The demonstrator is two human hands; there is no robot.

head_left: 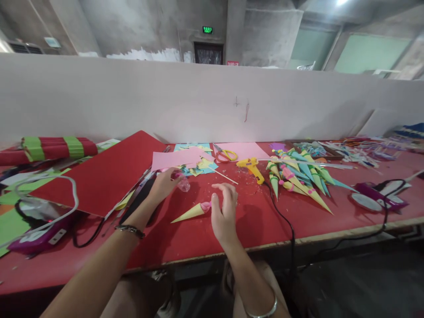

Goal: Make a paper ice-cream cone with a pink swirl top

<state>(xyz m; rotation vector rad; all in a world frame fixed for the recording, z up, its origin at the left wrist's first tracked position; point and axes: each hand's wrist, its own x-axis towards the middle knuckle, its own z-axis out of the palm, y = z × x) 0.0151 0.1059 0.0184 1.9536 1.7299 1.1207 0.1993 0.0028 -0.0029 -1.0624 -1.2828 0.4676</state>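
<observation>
My left hand (164, 184) is at a small clear plastic bag (184, 184) with pink bits in it, its fingertips closed on the bag's near side. My right hand (225, 214) is held above the table edge side, fingers bent and thumb apart, with nothing visible in it. Just left of it a pale yellow paper cone (189, 213) lies on the red table, its pink-topped wide end (206, 206) close to my right fingers. Whether those fingers touch the cone I cannot tell.
A yellow glue gun (252, 169) lies right of centre, its black cord running off the front edge. Beyond it is a pile of decorated paper cones (298, 170). Scissors (226, 154), a thin stick (223, 176), a large red sheet (112, 176) and purple power strips (49, 234) surround the work area.
</observation>
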